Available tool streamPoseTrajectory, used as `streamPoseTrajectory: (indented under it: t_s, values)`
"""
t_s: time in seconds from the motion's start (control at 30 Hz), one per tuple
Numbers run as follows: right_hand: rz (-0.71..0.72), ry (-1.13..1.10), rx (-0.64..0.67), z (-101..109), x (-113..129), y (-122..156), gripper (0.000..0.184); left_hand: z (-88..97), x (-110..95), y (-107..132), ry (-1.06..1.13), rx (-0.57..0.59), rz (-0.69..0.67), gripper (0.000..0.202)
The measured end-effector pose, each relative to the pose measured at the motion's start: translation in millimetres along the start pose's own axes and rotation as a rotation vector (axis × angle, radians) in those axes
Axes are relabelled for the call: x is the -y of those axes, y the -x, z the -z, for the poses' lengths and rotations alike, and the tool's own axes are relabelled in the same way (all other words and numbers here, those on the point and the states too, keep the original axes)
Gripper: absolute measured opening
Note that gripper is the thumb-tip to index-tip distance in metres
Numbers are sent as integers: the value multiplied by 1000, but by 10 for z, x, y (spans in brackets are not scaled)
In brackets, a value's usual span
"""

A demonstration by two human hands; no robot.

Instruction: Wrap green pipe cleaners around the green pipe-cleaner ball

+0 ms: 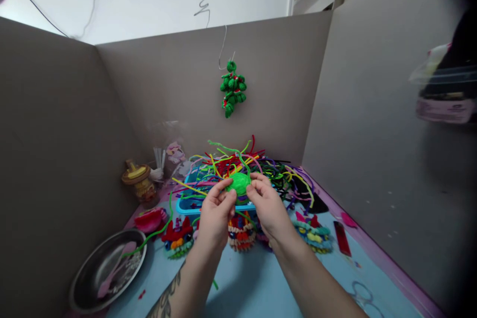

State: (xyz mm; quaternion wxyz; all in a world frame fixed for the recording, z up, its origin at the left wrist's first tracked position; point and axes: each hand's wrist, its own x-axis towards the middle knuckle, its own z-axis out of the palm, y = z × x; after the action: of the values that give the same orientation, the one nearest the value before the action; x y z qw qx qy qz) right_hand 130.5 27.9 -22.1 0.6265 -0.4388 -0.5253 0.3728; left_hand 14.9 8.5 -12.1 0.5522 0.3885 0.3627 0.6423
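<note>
- Forearms (298, 266) are extended from six o'clock.
- Green fuzzy oval (238, 185) is held in nearly closed pinches by left hand (219, 201) and right hand (267, 201), before blue basket (191, 210).
- Pipe cleaners (274, 171) are heaped there.
- Metal bowl (99, 261) is placed at the oval's eight o'clock.

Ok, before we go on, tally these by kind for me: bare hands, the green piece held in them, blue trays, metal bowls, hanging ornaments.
Bare hands: 2 (left hand, right hand)
Held green piece: 1
Blue tray: 1
Metal bowl: 1
Hanging ornament: 1
Total: 6
</note>
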Motion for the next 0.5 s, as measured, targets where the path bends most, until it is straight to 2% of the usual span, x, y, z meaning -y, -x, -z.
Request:
streamPoseTrajectory:
  t_s: [0.2, 0.4, 0.5]
  values:
    - [-5, -57, 7, 38, 50, -17, 27, 19, -78, -9, 77, -12, 36, 45]
    - [77, -167, -116, 151, 89, -81, 16, 93, -135, -62, 246, 64, 165, 43]
    - [21, -238, -23, 194, 121, -84, 25, 121, -130, -75, 277, 131, 243, 42]
